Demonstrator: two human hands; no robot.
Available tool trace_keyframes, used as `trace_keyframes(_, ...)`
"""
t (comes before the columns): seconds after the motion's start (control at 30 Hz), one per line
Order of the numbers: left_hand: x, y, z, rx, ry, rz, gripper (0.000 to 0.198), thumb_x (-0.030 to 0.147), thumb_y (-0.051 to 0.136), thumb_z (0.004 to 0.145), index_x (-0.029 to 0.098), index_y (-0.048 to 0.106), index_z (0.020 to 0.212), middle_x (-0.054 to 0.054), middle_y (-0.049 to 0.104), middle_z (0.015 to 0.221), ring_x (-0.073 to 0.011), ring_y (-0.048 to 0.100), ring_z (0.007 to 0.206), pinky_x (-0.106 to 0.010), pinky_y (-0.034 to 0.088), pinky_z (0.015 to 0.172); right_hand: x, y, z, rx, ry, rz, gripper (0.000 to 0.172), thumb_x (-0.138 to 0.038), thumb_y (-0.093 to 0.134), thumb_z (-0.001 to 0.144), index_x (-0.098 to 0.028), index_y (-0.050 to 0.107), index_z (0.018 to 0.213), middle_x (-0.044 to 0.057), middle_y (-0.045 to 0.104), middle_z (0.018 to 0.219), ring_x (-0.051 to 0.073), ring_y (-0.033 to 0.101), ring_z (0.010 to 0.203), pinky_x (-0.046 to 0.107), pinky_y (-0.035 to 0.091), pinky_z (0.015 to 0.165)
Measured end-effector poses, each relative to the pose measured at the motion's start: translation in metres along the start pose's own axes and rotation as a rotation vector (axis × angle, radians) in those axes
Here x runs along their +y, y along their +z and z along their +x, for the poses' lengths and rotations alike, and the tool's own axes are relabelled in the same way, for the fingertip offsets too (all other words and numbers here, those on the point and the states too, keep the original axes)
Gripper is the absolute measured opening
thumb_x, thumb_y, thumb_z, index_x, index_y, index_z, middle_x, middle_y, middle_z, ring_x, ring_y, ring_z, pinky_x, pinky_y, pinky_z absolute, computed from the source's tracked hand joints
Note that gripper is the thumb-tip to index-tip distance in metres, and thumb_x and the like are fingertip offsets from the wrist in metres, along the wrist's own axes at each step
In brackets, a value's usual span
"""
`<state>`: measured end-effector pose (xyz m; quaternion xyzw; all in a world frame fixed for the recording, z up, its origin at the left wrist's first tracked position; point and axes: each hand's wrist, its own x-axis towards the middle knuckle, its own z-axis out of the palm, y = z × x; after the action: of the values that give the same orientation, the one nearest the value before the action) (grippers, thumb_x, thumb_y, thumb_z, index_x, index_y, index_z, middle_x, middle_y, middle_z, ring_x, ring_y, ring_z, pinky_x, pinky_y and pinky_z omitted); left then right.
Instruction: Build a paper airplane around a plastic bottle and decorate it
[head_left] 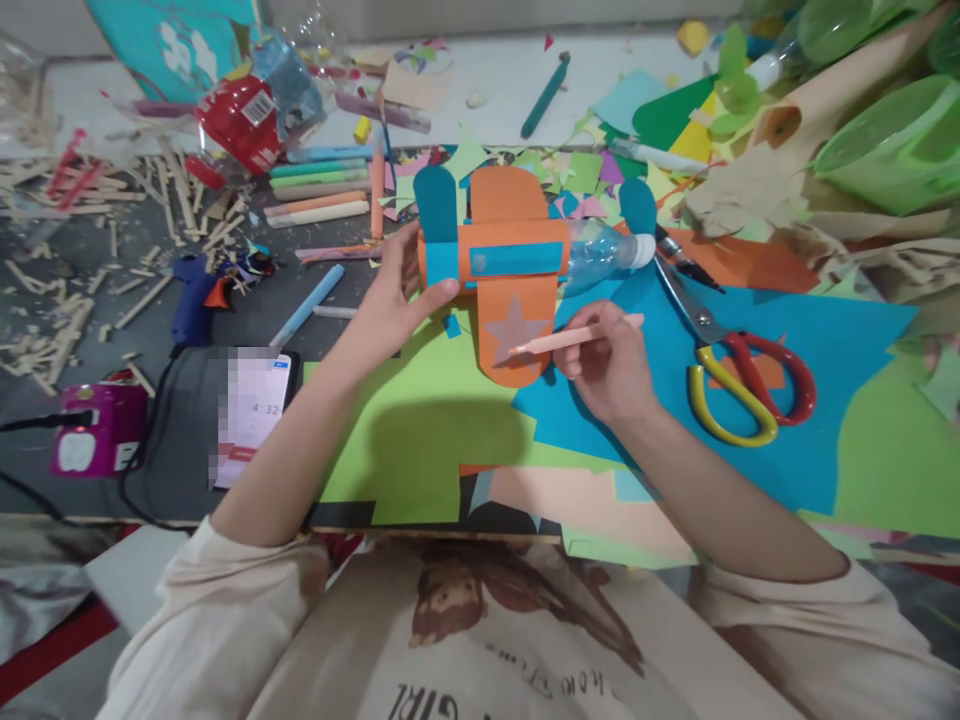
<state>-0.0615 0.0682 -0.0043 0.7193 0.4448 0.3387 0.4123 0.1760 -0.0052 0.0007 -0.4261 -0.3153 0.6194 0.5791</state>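
Note:
A toy plane made from a plastic bottle (600, 252) wrapped in orange and blue paper lies in front of me. My left hand (394, 300) grips its left end, thumb on the blue paper band and fingers partly hidden behind it. In my right hand (615, 370) is a peach felt-tip pen (574, 335), pinched between the fingers. Its tip is at a greyish star (512, 328) on the near orange wing (495, 372). To the right of my right hand lie scissors (703, 325) with one red and one yellow handle, their blades slightly apart.
Green paper (420, 440) and blue paper (795, 330) spread under the work. On the left are a blue glue gun (191, 300), a phone (255, 415), a purple power adapter (97, 430) and wooden sticks. Several pens (322, 190), paper scraps and a red-labelled bottle (244, 120) lie behind.

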Motion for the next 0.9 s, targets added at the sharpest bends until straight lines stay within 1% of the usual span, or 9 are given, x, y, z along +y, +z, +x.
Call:
trace_keyframes(0.07,-0.004,0.006,0.008,0.058,0.042,-0.02,0.061,0.058,0.057,0.085,0.033,0.038,0.137,-0.009,0.047,0.146,-0.0297,0.049,0.132,-0.05,0.047,0.103,-0.001,-0.001,0.0,-0.022,0.008,-0.002,0.035,-0.049,0.075,0.07,-0.021,0.057,0.059,-0.007,0.051,0.039,0.007,0.042,0.03,0.019,0.031,0.03)
trace_keyframes(0.17,-0.004,0.01,0.014,0.125,0.062,-0.108,0.049,0.052,0.056,0.088,0.039,0.041,0.133,-0.002,0.048,0.145,-0.0263,0.047,0.134,-0.049,0.046,0.107,-0.002,-0.001,0.0,-0.053,0.034,0.003,0.025,-0.04,0.073,0.07,-0.02,0.063,0.059,-0.006,0.053,0.039,0.008,0.042,0.029,0.019,0.029,0.029)
trace_keyframes(0.23,-0.004,0.012,0.018,0.112,0.064,-0.17,0.045,0.05,0.057,0.088,0.039,0.045,0.13,0.001,0.05,0.143,-0.0257,0.049,0.132,-0.049,0.045,0.108,-0.003,0.0,-0.001,-0.077,0.037,-0.001,0.019,-0.038,0.07,0.071,-0.021,0.069,0.064,-0.004,0.058,0.041,0.01,0.046,0.03,0.021,0.033,0.029)
trace_keyframes(0.4,-0.005,0.013,0.023,0.046,0.058,-0.174,0.049,0.057,0.061,0.083,0.038,0.048,0.126,0.002,0.061,0.131,-0.0302,0.052,0.127,-0.054,0.05,0.1,-0.014,0.001,-0.005,-0.138,-0.037,-0.064,0.02,-0.04,0.067,0.076,-0.022,0.075,0.074,0.002,0.072,0.059,0.015,0.061,0.04,0.027,0.049,0.038)
trace_keyframes(0.53,0.007,0.012,0.004,0.125,0.065,-0.138,0.041,0.056,0.055,0.088,0.035,0.051,0.123,-0.001,0.063,0.128,-0.0286,0.055,0.122,-0.047,0.053,0.095,-0.03,0.001,-0.004,-0.151,-0.197,-0.152,0.018,-0.043,0.075,0.073,-0.025,0.073,0.075,-0.002,0.071,0.061,0.013,0.063,0.045,0.025,0.049,0.041)
trace_keyframes(0.63,0.019,0.018,-0.018,0.116,0.01,-0.109,0.039,0.057,0.053,0.089,0.032,0.051,0.12,-0.003,0.064,0.121,-0.0257,0.061,0.113,-0.041,0.055,0.088,-0.042,0.005,-0.001,-0.157,-0.308,-0.239,0.014,-0.038,0.077,0.073,-0.026,0.07,0.073,-0.005,0.065,0.059,0.01,0.058,0.043,0.023,0.046,0.04)
trace_keyframes(0.7,0.023,0.024,-0.029,0.126,-0.023,-0.111,0.038,0.057,0.048,0.091,0.031,0.049,0.119,-0.005,0.064,0.116,-0.0239,0.063,0.107,-0.039,0.055,0.085,-0.049,0.012,0.003,-0.177,-0.305,-0.319,0.013,-0.04,0.073,0.078,-0.027,0.07,0.077,-0.004,0.066,0.063,0.012,0.06,0.048,0.026,0.049,0.044)
trace_keyframes(0.77,0.024,0.03,-0.036,0.173,-0.032,-0.096,0.038,0.057,0.046,0.092,0.03,0.048,0.119,-0.006,0.063,0.116,-0.0229,0.063,0.107,-0.038,0.054,0.087,-0.053,0.019,0.008,-0.223,-0.302,-0.407,0.014,-0.041,0.068,0.083,-0.028,0.071,0.082,-0.001,0.069,0.069,0.015,0.064,0.057,0.03,0.052,0.05)
trace_keyframes(0.9,0.019,0.035,-0.041,0.236,-0.006,0.006,0.041,0.057,0.042,0.094,0.029,0.045,0.124,-0.008,0.058,0.123,-0.0224,0.057,0.115,-0.037,0.05,0.095,-0.052,0.028,0.016,-0.286,-0.342,-0.598,0.006,-0.033,0.07,0.081,-0.028,0.07,0.078,0.0,0.068,0.072,0.015,0.063,0.063,0.03,0.049,0.054)
